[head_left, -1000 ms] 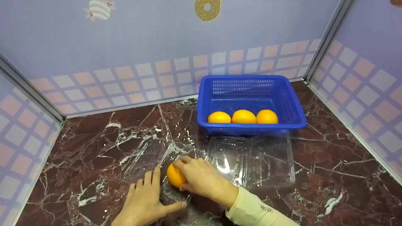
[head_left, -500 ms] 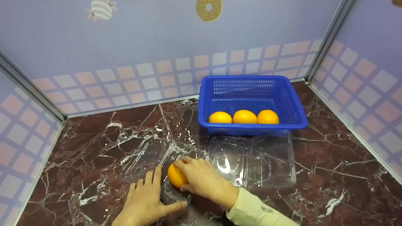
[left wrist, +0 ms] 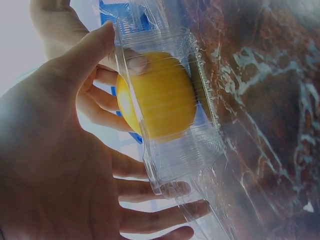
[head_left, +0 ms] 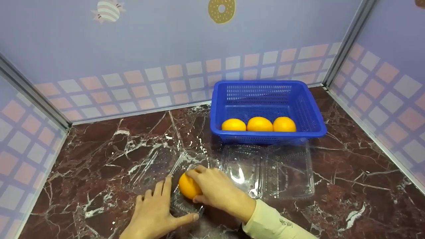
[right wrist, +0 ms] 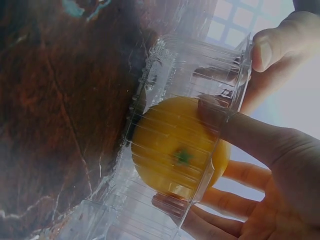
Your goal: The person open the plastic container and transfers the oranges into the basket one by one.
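Note:
My right hand grips an orange inside the base of a clear plastic clamshell box, its thumb and fingers around the fruit. Through the clear wall, the right wrist view shows the orange's green stem end low in the box. On the near left, my left hand is spread with straight fingers. Its thumb touches the box rim, and its other fingertips lie along the side, as the left wrist view shows. The open lid of this box lies flat to the left.
A blue plastic basket with three oranges stands at the back right. In front of it lies a second clear clamshell box, opened flat. Patterned panels enclose the dark marbled tabletop at the back and sides.

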{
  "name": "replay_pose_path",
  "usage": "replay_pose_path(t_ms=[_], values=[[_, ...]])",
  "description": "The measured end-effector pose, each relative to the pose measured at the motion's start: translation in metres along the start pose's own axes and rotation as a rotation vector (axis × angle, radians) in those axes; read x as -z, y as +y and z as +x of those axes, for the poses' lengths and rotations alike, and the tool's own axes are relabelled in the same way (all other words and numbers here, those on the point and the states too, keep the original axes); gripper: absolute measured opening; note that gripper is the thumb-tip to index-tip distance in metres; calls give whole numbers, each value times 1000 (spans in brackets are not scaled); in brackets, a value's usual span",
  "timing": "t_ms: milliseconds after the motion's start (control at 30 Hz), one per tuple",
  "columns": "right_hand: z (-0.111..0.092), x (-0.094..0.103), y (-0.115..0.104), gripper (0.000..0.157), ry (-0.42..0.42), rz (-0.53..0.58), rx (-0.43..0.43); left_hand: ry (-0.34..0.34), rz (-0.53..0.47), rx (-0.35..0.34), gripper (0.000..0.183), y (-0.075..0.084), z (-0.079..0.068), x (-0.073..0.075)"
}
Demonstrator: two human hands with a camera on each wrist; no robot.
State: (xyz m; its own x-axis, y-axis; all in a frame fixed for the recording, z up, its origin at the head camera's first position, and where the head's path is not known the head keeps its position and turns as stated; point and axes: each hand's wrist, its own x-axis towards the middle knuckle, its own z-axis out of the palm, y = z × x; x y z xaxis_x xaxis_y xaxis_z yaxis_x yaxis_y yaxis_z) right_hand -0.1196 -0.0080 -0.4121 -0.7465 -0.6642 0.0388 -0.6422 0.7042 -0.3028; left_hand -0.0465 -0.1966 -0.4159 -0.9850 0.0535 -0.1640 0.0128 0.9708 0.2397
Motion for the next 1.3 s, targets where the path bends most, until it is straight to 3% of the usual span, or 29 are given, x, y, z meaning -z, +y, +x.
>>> replay_pose_path(t_ms=[433,933,1300], values=[[-3,-4,1,66,20,8,28,-20,-4,13,150,0,0,0],[-1,-6,7,88,-65,105,-55,-52,33,8,148,3,2,4],[-3,1,14,80,92,135,25,-34,48,-2,148,2,2,4]])
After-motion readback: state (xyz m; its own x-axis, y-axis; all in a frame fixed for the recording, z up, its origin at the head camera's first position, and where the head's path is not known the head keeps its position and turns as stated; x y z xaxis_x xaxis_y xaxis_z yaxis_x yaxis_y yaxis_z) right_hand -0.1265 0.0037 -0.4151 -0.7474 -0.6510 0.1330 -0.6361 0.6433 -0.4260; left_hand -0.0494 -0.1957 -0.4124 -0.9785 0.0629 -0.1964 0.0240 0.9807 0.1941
